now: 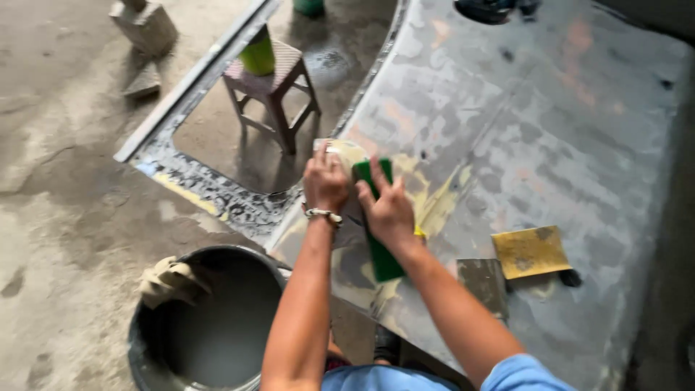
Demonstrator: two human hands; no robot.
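Observation:
My left hand and my right hand both press on a long green sanding block that lies on a large grey metal car panel. The block's far end carries pale sandpaper under my left fingers. A bracelet sits on my left wrist. The panel is patched with yellow filler and bare spots around the block. My fingers are closed over the block, so its middle is hidden.
A yellow sandpaper sheet and a grey sheet lie on the panel to the right. A black bucket of grey water with a rag on its rim stands lower left. A small stool holds a green cup.

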